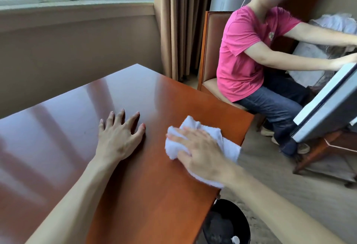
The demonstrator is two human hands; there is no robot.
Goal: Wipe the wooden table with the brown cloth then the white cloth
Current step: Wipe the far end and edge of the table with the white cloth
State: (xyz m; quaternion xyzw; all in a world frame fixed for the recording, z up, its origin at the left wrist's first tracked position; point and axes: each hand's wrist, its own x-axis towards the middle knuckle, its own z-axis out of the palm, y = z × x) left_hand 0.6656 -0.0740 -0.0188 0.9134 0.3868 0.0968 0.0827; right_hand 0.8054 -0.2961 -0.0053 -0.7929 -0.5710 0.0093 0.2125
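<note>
The glossy wooden table (135,93) fills the lower left of the head view. A crumpled white cloth (193,128) lies on it close to the right edge. My right hand (201,151) presses down on the cloth with fingers spread and nearly straight, covering its middle. My left hand (119,135) rests flat on the bare tabletop to the left of the cloth, fingers spread. No brown cloth shows in this view.
A person in a pink shirt (249,50) sits on a wooden chair (208,50) beyond the table's right edge, arms reaching right. A black bin (226,222) stands on the floor under the table's right side. A tilted grey panel (328,108) is at the right.
</note>
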